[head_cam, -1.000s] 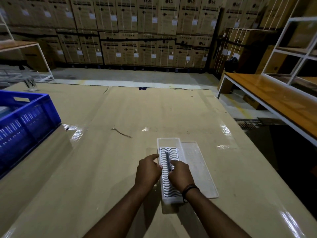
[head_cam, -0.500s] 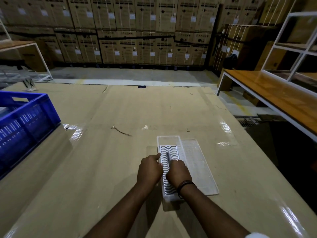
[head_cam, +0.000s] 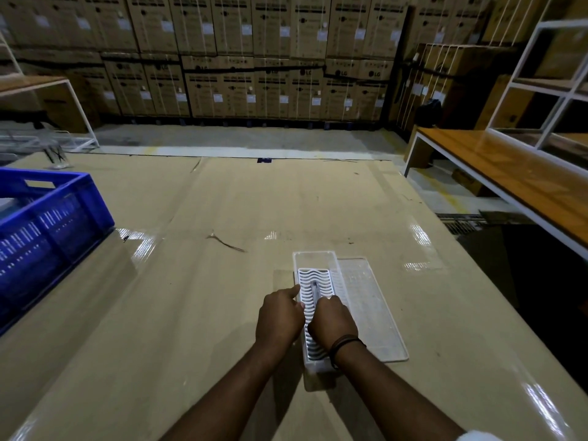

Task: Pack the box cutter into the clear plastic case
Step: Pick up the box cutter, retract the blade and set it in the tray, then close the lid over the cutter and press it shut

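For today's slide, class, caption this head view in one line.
Both hands press a box cutter into the case, lid beside it.

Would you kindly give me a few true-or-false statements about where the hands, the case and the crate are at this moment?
1. The box cutter lies on the white wavy insert of the clear plastic case. True.
2. The lid lies left of the case. False: it lies on the right.
3. The blue crate is at the table's left edge. True.
4. The left hand is lifted well clear of the case. False: it rests at the case's left edge.
5. The right hand is over the insert. True.
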{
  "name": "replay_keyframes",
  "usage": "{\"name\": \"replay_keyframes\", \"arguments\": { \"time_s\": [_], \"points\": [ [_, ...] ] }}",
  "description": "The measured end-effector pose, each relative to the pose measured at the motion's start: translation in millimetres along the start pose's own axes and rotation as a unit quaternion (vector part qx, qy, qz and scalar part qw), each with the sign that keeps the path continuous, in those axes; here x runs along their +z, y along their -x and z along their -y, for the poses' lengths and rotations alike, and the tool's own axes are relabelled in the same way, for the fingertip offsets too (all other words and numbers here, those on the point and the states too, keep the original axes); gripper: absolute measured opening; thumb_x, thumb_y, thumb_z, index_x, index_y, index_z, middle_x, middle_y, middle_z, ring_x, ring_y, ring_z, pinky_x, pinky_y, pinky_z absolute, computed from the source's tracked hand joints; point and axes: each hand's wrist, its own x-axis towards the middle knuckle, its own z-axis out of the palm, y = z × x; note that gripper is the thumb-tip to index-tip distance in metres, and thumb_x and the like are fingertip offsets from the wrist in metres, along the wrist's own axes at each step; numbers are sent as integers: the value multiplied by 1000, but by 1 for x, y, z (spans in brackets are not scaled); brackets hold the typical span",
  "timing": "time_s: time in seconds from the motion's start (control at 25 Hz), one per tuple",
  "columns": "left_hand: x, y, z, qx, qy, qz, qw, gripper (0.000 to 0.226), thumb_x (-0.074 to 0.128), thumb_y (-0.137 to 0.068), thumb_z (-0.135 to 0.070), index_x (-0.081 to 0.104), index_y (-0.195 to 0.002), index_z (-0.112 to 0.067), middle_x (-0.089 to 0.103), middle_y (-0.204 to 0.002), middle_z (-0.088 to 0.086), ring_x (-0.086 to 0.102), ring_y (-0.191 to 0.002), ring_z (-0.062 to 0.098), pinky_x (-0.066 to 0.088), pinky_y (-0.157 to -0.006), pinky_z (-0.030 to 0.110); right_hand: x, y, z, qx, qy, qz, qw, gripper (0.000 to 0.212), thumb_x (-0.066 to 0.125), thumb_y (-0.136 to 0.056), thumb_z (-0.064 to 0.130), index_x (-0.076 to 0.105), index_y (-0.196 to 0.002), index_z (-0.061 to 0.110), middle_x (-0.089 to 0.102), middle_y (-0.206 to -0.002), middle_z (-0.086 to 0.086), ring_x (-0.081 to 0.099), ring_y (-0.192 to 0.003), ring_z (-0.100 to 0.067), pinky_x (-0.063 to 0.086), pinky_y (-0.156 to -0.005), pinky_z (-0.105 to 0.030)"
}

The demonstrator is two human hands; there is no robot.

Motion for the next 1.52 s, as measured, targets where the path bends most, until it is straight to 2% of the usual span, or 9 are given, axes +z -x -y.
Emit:
{"name": "replay_keyframes", "arguments": {
  "time_s": [0.16,0.32,0.44,0.76,1.04,1.16,1.28,1.36,1.52],
  "points": [
    [1,2,1,1,11,-16,1000,45,64,-94,-25,64,-139,-27,79,-115,3,72,-109,22,53,-87,28,-6,6,0,-26,4,-31,999,48,59,-90,19,53,-137,15,59,-128,-13,59,-116,-31,50,-97,-36],
    [-2,5,-2,9,35,-24,999,40,65,-92,-28,70,-131,-28,81,-100,2,75,-90,19,44,-71,21,-29,7,-3,-69,-21,-178,981,31,58,-86,18,65,-116,14,64,-114,-10,59,-109,-29,53,-86,-36],
    [-1,6,-2,9,51,-26,998,33,64,-92,-33,75,-123,-27,81,-94,-3,62,-62,-3,38,-56,12,-47,-2,-19,-36,-27,-216,975,33,54,-85,14,67,-115,10,66,-109,-14,59,-106,-34,53,-81,-40],
    [0,7,0,13,69,-27,997,27,65,-91,-31,76,-116,-27,66,-63,-15,52,-52,-9,36,-53,8,-37,-17,-75,182,-30,-33,982,73,59,-85,54,36,-141,14,40,-140,-19,43,-127,-43,40,-105,-52],
    [0,7,0,6,71,-20,997,30,66,-92,-30,75,-121,-28,59,-61,-22,55,-52,-11,35,-53,8,-26,-22,-86,234,-5,30,972,108,71,-69,69,27,-147,8,33,-146,-21,36,-134,-41,36,-107,-53],
    [-1,7,1,3,69,-18,997,34,66,-93,-30,73,-126,-29,57,-59,-24,55,-59,-25,31,-51,5,-36,-20,-86,240,-17,10,971,97,79,-71,54,35,-141,3,37,-141,-21,41,-130,-42,41,-105,-51],
    [1,6,0,-1,70,-20,997,36,66,-93,-28,71,-129,-27,79,-83,-8,57,-58,-22,33,-53,3,-58,-22,-84,192,-57,-43,979,42,63,-84,17,54,-121,1,42,-133,-22,53,-118,-44,50,-95,-45],
    [3,5,-1,0,66,-25,997,35,66,-93,-25,73,-127,-27,78,-84,-8,56,-52,-11,36,-54,5,-74,-18,-75,141,-95,-73,983,8,53,-81,6,59,-86,5,54,-120,-26,62,-101,-44,50,-81,-37],
    [2,5,0,-7,66,-26,997,36,67,-93,-27,72,-129,-25,82,-98,-1,49,-56,-10,33,-56,5,-95,-7,-50,72,-119,-111,984,10,51,-73,2,51,-64,6,63,-96,-23,62,-78,-40,50,-68,-35]
  ]
}}
